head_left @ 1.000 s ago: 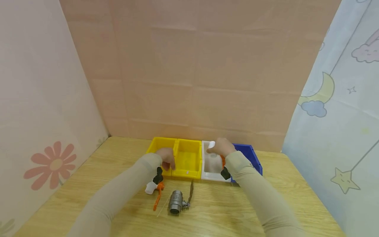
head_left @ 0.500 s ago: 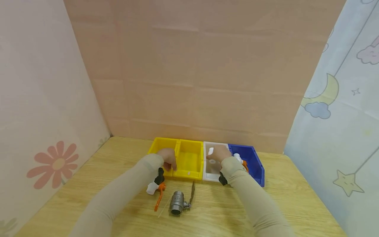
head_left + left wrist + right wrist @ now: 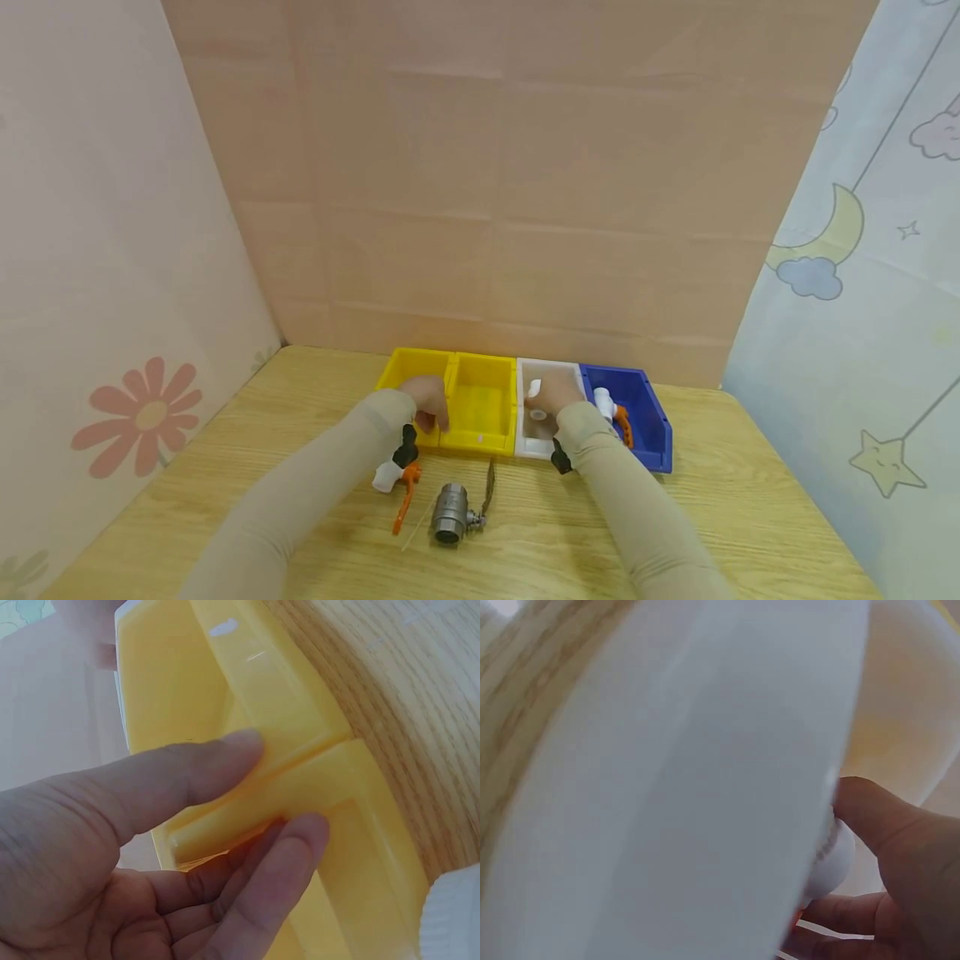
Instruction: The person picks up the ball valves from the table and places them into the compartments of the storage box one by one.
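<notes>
My left hand (image 3: 427,398) pinches the adjoining walls of the two yellow bins (image 3: 481,400), its thumb on one side and a finger on the other in the left wrist view. In the white bin (image 3: 538,448), my right hand (image 3: 553,390) grips a white plastic ball valve (image 3: 832,864); a bit of its orange handle (image 3: 798,918) shows below, and the bin's wall covers the rest. A similar white valve (image 3: 603,403) with an orange handle lies in the blue bin (image 3: 651,429), just right of the right wrist.
On the wooden table (image 3: 570,542), in front of the bins, a metal ball valve (image 3: 450,514) lies beside a thin pale stick (image 3: 420,522). Left of it is a white valve (image 3: 387,476) with an orange lever (image 3: 403,505). A backdrop stands behind the bins.
My right hand has moved left and lower into the white bin with its valve. The valve in the blue bin has come out from behind the arm. My left hand stays at the yellow bins.
</notes>
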A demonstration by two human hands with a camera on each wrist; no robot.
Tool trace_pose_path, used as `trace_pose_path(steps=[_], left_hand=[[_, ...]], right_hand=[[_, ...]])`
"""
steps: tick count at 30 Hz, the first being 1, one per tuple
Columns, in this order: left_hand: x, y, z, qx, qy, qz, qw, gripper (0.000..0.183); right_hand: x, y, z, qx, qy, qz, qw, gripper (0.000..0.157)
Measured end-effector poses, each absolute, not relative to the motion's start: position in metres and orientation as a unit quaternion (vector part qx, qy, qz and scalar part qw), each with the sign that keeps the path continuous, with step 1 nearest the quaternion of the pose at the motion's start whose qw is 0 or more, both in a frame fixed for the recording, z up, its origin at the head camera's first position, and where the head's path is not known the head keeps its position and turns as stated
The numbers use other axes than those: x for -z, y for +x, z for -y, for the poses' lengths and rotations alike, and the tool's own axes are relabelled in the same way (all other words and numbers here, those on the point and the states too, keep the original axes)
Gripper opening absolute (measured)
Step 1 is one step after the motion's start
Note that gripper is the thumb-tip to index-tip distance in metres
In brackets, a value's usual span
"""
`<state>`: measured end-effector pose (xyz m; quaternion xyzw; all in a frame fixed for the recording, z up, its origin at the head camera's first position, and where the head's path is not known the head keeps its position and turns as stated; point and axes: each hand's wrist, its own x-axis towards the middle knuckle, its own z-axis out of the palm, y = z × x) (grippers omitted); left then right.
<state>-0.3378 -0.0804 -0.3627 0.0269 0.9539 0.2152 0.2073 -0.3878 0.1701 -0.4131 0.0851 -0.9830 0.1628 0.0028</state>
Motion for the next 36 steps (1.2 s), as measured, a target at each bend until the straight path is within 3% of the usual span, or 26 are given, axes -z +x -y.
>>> trace_pose_path(steps=[9,20,28,36], left_hand=[[0.365,-0.34,0.08,-0.212,0.029,-0.954,0.208,0.016],[0.366,-0.341,0.081,-0.226,0.015,-0.951,0.211,0.018],[0.366,-0.341,0.08,-0.226,0.013,-0.951,0.212,0.018],[0.368,-0.342,0.081,-0.222,0.013,-0.951,0.216,0.019]], right_hand=[[0.421,-0.392,-0.172,-0.165,0.096,0.981,0.012,0.028],[0.412,-0.379,-0.165,-0.192,0.055,0.979,-0.034,0.026],[0.418,-0.385,-0.167,-0.197,0.063,0.978,-0.015,0.036],[0.426,-0.389,-0.169,-0.182,0.061,0.981,-0.034,0.036]])
